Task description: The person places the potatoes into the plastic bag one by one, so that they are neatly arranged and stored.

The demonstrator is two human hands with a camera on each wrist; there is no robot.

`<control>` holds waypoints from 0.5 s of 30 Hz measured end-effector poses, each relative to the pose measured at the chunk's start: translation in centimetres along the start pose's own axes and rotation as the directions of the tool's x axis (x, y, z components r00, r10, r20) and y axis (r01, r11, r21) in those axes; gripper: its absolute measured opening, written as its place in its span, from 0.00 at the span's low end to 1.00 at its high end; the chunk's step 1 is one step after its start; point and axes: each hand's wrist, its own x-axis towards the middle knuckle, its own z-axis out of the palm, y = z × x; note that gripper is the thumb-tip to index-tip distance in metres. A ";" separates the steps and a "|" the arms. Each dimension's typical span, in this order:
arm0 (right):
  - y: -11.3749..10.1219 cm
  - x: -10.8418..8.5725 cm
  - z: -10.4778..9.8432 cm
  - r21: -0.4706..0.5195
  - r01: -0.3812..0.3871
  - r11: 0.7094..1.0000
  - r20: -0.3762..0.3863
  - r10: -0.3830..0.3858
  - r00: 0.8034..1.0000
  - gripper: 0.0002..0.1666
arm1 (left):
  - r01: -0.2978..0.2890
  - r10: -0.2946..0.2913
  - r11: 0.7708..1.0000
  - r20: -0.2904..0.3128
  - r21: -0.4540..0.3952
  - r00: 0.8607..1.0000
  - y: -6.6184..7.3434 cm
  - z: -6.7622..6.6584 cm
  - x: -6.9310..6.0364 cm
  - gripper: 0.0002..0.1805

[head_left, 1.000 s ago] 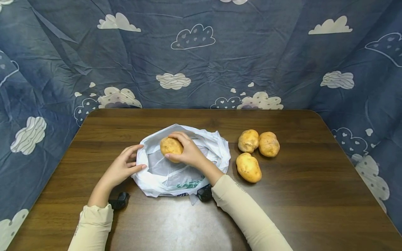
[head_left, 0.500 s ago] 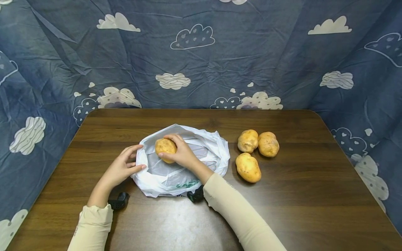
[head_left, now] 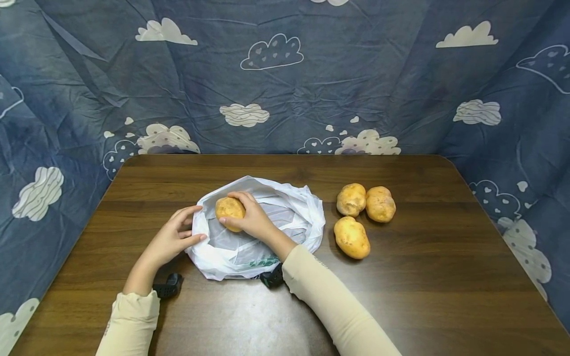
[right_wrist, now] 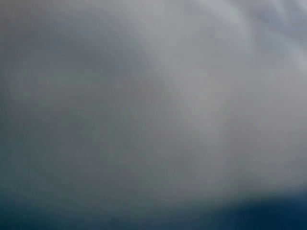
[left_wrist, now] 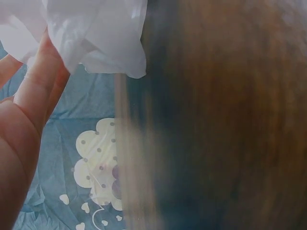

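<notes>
A white plastic bag with a green print lies on the table, its mouth spread upward. My left hand holds the bag's left rim, thumb and fingers spaced apart along it. In the left wrist view a digit of that hand reaches up against the white plastic, which hides its tip. Inside the bag mouth, towards the left side, my right hand grips a yellow-brown potato between thumb and fingers. Blurred pale plastic fills most of the right wrist view, so neither hand nor potato shows there.
To the right of the bag sit three more potatoes: one at back left, one beside it and one nearer. The brown wooden table carries everything. Behind it hangs a blue cloth with clouds.
My right hand has shifted left within the bag mouth, carrying the potato towards the bag's left side. The left hand and the three other potatoes have stayed in place.
</notes>
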 end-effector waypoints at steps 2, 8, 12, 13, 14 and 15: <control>0.0 0.0 0.0 -0.001 -0.007 1.000 0.002 0.007 1.000 0.38 | 0.002 -0.002 1.000 0.001 0.000 1.000 0.0 0.0 0.0 0.36; -0.2 -0.1 -0.1 0.011 -0.015 1.000 0.016 0.015 1.000 0.38 | -0.004 0.004 1.000 -0.001 -0.003 1.000 0.4 0.0 -0.1 0.36; -0.4 -0.2 -0.2 0.028 -0.013 1.000 0.016 0.012 1.000 0.38 | -0.009 0.009 1.000 -0.001 0.002 1.000 0.9 0.1 -0.2 0.35; -0.4 -0.2 -0.3 0.033 -0.008 0.999 0.014 0.008 1.000 0.38 | -0.005 0.005 1.000 0.000 0.005 1.000 1.3 0.1 -0.2 0.35; -0.5 -0.3 -0.4 0.039 -0.002 0.999 0.011 0.001 1.000 0.38 | -0.004 0.004 1.000 0.000 0.007 1.000 1.7 0.1 -0.2 0.35; -0.5 -0.4 -0.5 0.046 0.004 0.999 0.008 -0.004 1.000 0.37 | -0.005 0.005 1.000 0.001 0.009 1.000 2.2 0.1 -0.3 0.34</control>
